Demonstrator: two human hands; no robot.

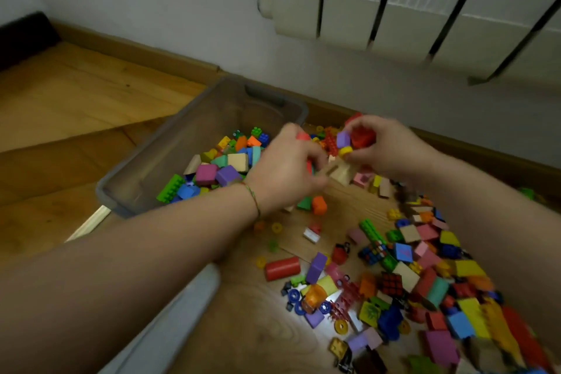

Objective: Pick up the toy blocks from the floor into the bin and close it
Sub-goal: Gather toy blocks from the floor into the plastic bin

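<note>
— What takes up the most room?

— The white radiator (425, 9) on the wall, top right, and the wooden floor (76, 100) below it, edged by a brown skirting board (136, 51).

— And the bin?

— The grey see-through bin (170, 143) sits on the floor close to the skirting, left of centre, its top open. A layer of toy blocks (218, 167) already lies inside. The left forearm (151, 237) crosses its near corner and hides that part of the rim.

— The rest of the blocks?

— A loose heap (425, 267) spreads over the floor to the right of the bin, down to the lower right corner, partly under the right forearm. A pale grey shape (182, 313) lies at the bottom; I cannot tell what it is.

— The hands?

— Both are raised beside the bin's right side, close together. The left hand (285, 173) has its fingers curled round a salmon block (303, 136), though blur hides the grip. The right hand (385, 146) clutches a red block (361, 135), with a purple block (343, 139) and a yellow piece (345, 151) at its fingertips.

— Anything smaller?

— A red cylinder (282, 268) lies apart from the heap, and a thin cord bracelet (253, 197) circles the left wrist.
</note>
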